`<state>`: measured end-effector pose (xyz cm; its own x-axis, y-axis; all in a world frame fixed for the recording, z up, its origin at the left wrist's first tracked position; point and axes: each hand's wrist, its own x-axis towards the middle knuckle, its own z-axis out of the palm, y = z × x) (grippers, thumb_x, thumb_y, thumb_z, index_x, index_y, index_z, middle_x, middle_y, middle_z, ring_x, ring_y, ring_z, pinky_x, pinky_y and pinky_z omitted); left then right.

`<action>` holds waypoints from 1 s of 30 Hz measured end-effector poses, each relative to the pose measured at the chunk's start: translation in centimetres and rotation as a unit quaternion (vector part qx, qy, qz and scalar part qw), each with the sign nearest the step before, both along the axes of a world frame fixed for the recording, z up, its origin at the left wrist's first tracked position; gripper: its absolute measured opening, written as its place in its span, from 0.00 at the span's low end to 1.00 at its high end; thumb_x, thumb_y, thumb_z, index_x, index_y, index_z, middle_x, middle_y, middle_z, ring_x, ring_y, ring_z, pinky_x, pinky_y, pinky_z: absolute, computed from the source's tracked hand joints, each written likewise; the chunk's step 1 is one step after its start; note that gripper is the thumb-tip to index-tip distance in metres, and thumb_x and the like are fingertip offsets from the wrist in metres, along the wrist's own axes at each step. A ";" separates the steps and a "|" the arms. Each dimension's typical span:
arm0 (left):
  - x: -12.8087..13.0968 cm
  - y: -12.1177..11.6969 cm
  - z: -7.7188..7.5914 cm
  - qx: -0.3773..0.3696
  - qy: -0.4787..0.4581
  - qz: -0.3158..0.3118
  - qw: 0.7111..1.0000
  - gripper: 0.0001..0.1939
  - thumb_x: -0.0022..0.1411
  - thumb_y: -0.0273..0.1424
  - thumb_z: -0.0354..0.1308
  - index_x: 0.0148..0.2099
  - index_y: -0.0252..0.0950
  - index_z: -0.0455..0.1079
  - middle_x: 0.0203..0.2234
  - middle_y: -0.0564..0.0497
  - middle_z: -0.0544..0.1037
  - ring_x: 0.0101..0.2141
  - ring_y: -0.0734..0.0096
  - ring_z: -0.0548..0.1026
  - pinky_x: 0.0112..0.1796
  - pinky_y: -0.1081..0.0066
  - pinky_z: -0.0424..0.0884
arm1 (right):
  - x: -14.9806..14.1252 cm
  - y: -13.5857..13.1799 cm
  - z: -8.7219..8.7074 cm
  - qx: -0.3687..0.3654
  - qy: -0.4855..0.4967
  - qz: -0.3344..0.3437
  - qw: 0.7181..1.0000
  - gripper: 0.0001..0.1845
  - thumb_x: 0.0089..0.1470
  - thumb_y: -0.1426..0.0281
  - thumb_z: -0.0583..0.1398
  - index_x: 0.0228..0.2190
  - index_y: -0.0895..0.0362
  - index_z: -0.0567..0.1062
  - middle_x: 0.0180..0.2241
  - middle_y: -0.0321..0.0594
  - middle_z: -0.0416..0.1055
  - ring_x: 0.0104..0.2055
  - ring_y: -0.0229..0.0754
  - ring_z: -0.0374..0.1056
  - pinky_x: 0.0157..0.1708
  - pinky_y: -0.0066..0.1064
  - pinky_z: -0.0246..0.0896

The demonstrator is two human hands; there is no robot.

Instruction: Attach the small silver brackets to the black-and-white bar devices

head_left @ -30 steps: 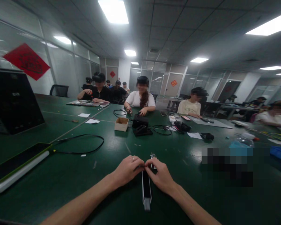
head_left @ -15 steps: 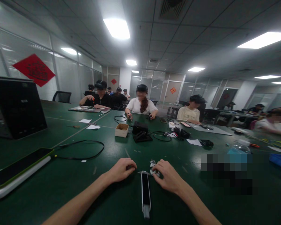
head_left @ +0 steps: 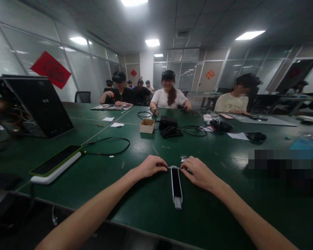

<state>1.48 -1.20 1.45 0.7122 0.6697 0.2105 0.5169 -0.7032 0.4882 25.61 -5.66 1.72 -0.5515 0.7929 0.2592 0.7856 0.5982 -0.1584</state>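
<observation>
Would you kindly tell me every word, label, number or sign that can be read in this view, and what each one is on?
Nothing can be read for certain.
Large red diamond paper on the glass wall: black characters, too blurred to read.
Small red diamond paper on the far wall: too small to read.
Small red diamond paper at the back: too small to read.
White-edged black strip between the left hand and right hand: no lettering shows.

On the green workbench point(head_left: 135, 146) stands a small cardboard box point(head_left: 147, 126), just beside a black device point(head_left: 168, 122), and a black cable point(head_left: 112, 138) lies in a loop. A person in white shirt point(head_left: 169, 99) sits across the table. A red paper square point(head_left: 50, 69) hangs on the glass wall point(head_left: 85, 74).
</observation>
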 end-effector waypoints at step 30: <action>1.3 -1.9 0.5 -0.114 -0.066 0.087 0.988 0.11 0.54 0.31 0.64 0.40 0.34 0.71 0.31 0.53 0.77 0.29 0.73 0.73 0.31 0.77 0.67 | -0.8 -0.7 1.2 -0.030 0.012 -0.024 0.999 0.08 0.55 0.73 0.54 0.33 0.57 0.74 0.35 0.42 0.70 0.37 0.43 0.64 0.37 0.36 0.59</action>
